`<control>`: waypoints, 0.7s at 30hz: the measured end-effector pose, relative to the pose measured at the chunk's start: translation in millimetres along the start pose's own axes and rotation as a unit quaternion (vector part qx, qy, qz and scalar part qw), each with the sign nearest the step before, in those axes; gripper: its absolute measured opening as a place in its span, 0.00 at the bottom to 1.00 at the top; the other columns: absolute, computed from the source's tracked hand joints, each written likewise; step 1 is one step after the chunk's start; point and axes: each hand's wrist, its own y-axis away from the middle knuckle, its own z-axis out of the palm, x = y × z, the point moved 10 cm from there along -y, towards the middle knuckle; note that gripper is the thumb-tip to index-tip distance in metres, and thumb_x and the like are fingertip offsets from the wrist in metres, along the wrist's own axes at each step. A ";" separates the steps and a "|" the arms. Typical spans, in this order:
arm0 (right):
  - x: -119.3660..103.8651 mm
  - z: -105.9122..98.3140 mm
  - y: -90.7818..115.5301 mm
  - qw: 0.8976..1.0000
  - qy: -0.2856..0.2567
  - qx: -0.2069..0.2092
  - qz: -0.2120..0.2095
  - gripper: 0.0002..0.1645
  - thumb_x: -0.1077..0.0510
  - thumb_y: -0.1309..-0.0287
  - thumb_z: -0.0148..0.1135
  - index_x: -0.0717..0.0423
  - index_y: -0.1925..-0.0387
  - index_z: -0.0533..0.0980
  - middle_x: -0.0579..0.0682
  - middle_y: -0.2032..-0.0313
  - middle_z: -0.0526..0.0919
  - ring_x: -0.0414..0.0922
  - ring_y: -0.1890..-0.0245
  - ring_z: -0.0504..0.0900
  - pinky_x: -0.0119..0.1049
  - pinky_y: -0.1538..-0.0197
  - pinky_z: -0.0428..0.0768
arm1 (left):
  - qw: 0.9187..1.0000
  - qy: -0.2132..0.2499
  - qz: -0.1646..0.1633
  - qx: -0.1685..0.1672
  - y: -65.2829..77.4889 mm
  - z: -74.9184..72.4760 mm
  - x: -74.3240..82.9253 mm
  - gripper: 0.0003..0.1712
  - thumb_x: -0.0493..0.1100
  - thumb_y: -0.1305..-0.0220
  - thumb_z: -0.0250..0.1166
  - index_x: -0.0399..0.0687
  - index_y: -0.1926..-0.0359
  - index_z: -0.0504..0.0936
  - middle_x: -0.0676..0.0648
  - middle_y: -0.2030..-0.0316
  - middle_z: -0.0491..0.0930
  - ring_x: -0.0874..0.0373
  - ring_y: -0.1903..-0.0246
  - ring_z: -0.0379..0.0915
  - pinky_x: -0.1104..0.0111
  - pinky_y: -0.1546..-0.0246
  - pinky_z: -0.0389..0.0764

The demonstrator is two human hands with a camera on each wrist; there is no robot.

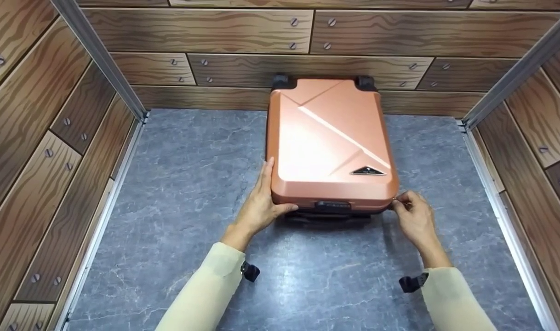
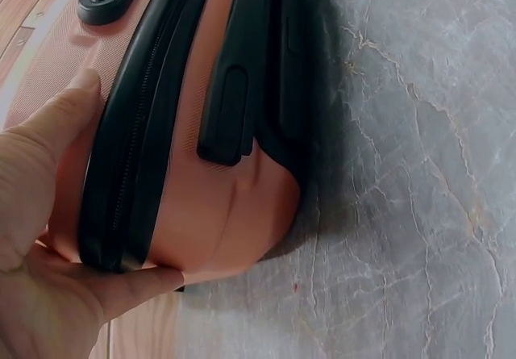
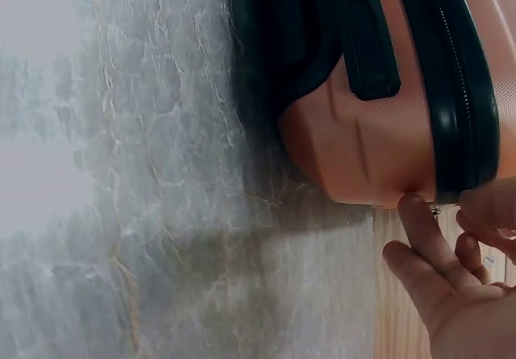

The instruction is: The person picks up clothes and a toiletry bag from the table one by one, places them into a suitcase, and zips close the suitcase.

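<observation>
An orange-pink hard-shell suitcase point(image 1: 326, 133) lies flat on the floor, its wheels point(image 1: 284, 82) at the far end and a black lock point(image 1: 334, 206) on the near side. My left hand point(image 1: 259, 204) rests against the near left corner, thumb along the near side and fingers straight along the left side. A black band with a zipper point(image 2: 133, 133) runs between thumb and fingers in the left wrist view. At the near right corner my right hand point(image 1: 415, 218) pinches a small metal zipper pull point(image 3: 436, 210) beside the zipper band, mostly hidden by the fingertips.
Grey marbled flooring point(image 1: 192, 184) surrounds the suitcase. Wood-patterned panels point(image 1: 243, 32) stand behind it, close to the wheels, and on both sides. Metal rails point(image 1: 500, 207) edge the floor. A black handle point(image 2: 230, 117) sits on the suitcase's near side.
</observation>
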 end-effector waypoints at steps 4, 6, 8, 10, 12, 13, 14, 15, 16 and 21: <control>7.9 2.2 0.6 0.999 -0.030 -0.004 0.029 0.06 0.65 0.31 0.64 0.65 0.65 0.78 0.61 0.51 0.85 0.50 0.49 0.86 0.15 0.53 0.72 | 1.000 -0.003 0.000 0.000 -0.6 1.6 0.3 0.77 0.60 0.48 0.83 0.72 0.15 0.33 0.39 0.15 0.39 0.30 0.24 0.57 0.41 0.28 0.69; 10.5 5.0 1.3 0.998 -0.055 -0.015 0.039 0.08 0.65 0.29 0.63 0.67 0.64 0.76 0.62 0.47 0.85 0.41 0.50 0.84 0.13 0.51 0.72 | 1.000 -0.006 -0.001 0.000 -0.7 1.7 0.3 0.77 0.60 0.48 0.83 0.74 0.15 0.32 0.40 0.15 0.38 0.30 0.24 0.58 0.41 0.28 0.69; 12.1 7.7 2.9 0.996 -0.079 -0.026 0.042 0.08 0.65 0.29 0.63 0.68 0.64 0.76 0.63 0.45 0.85 0.32 0.52 0.82 0.14 0.52 0.74 | 1.000 -0.009 0.000 0.001 -0.5 1.1 0.5 0.77 0.60 0.48 0.83 0.74 0.15 0.32 0.40 0.15 0.39 0.30 0.24 0.59 0.42 0.28 0.68; 12.8 9.7 4.7 0.993 -0.101 -0.036 0.040 0.08 0.65 0.28 0.62 0.69 0.64 0.75 0.64 0.43 0.85 0.25 0.54 0.80 0.15 0.51 0.75 | 1.000 -0.011 0.000 0.002 0.0 0.4 0.6 0.78 0.60 0.48 0.83 0.74 0.15 0.31 0.41 0.15 0.39 0.31 0.25 0.59 0.42 0.28 0.68; 12.6 11.7 6.4 0.991 -0.122 -0.046 0.032 0.08 0.67 0.28 0.62 0.71 0.63 0.75 0.66 0.41 0.83 0.22 0.55 0.79 0.16 0.51 0.76 | 1.000 -0.011 0.000 0.002 0.5 0.0 0.5 0.78 0.60 0.48 0.83 0.73 0.15 0.31 0.41 0.15 0.39 0.31 0.25 0.60 0.42 0.28 0.68; 12.5 11.8 7.1 0.990 -0.134 -0.047 0.027 0.08 0.68 0.29 0.61 0.72 0.63 0.75 0.67 0.41 0.83 0.22 0.55 0.79 0.16 0.51 0.76 | 1.000 -0.011 0.000 0.001 0.6 0.0 0.3 0.78 0.60 0.48 0.83 0.73 0.15 0.31 0.41 0.15 0.39 0.31 0.24 0.59 0.42 0.27 0.68; 12.5 12.3 7.8 0.988 -0.146 -0.050 0.023 0.07 0.69 0.29 0.61 0.73 0.63 0.74 0.69 0.40 0.83 0.21 0.55 0.79 0.16 0.50 0.77 | 1.000 -0.011 0.000 0.000 0.7 0.2 0.1 0.78 0.61 0.47 0.82 0.73 0.15 0.31 0.41 0.15 0.39 0.31 0.24 0.59 0.42 0.27 0.68; 12.8 12.3 8.7 0.986 -0.157 -0.052 0.020 0.07 0.70 0.29 0.61 0.74 0.63 0.74 0.70 0.40 0.82 0.21 0.54 0.79 0.17 0.49 0.77 | 1.000 -0.012 -0.001 -0.002 0.7 0.5 -0.1 0.78 0.61 0.47 0.82 0.73 0.15 0.31 0.41 0.15 0.39 0.31 0.24 0.59 0.42 0.27 0.68; 12.7 12.5 9.7 0.984 -0.169 -0.055 0.019 0.07 0.70 0.29 0.61 0.74 0.64 0.74 0.72 0.39 0.81 0.21 0.54 0.79 0.17 0.49 0.77 | 1.000 -0.012 0.000 -0.002 0.6 0.5 -0.1 0.78 0.61 0.47 0.82 0.72 0.15 0.31 0.41 0.15 0.39 0.31 0.24 0.59 0.42 0.27 0.68; 14.8 14.8 14.7 0.974 -0.209 -0.088 0.025 0.06 0.73 0.29 0.59 0.75 0.64 0.73 0.75 0.35 0.76 0.21 0.51 0.79 0.20 0.46 0.79 | 1.000 -0.011 -0.001 0.001 -0.1 0.8 -0.1 0.77 0.59 0.47 0.83 0.72 0.15 0.31 0.41 0.15 0.40 0.31 0.24 0.58 0.42 0.27 0.67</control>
